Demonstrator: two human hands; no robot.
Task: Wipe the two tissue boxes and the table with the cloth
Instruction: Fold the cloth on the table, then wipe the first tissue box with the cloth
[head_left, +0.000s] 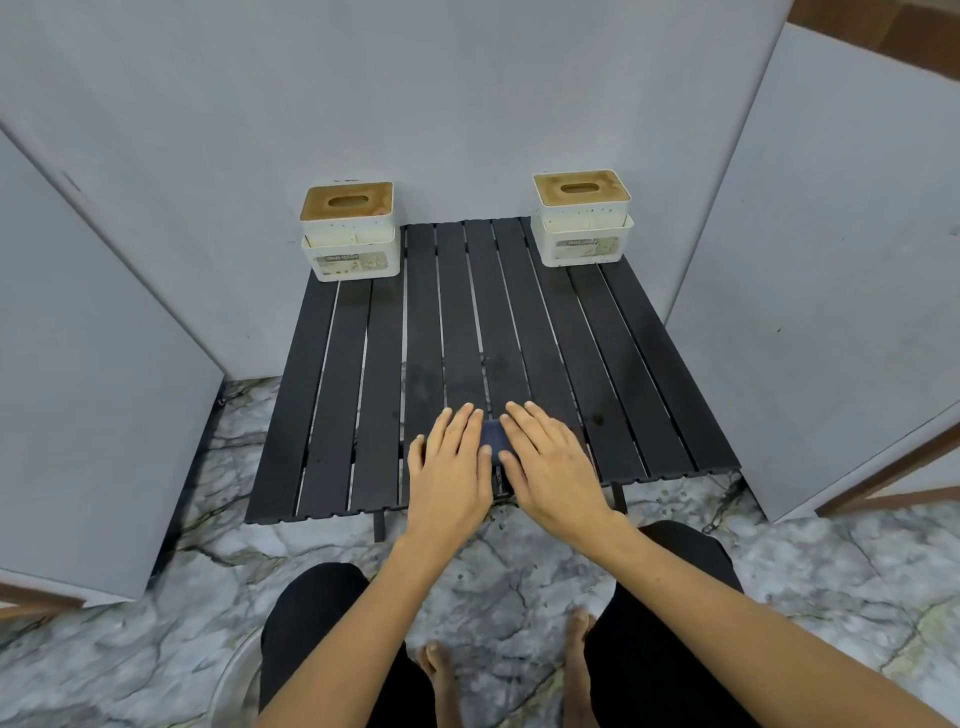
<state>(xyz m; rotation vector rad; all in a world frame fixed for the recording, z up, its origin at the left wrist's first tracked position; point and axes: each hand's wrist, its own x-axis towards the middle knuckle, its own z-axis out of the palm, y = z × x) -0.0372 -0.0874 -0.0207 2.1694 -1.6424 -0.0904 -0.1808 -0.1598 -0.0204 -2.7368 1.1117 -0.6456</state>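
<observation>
A low black slatted table (519, 322) stands before me. Two cream tissue boxes with brown lids sit at its far corners, the left tissue box (351, 232) and the right tissue box (583, 218). A dark blue cloth (492, 435) lies near the table's front edge, mostly covered by my hands. My left hand (453, 467) and my right hand (550, 462) both press flat on the cloth with straight fingers, side by side.
Grey panels (467, 104) close in the table at the back and on both sides. The floor (810, 582) is marbled stone. My knees and bare feet show below the table's front edge. A clear bowl rim (234, 680) shows at the bottom left.
</observation>
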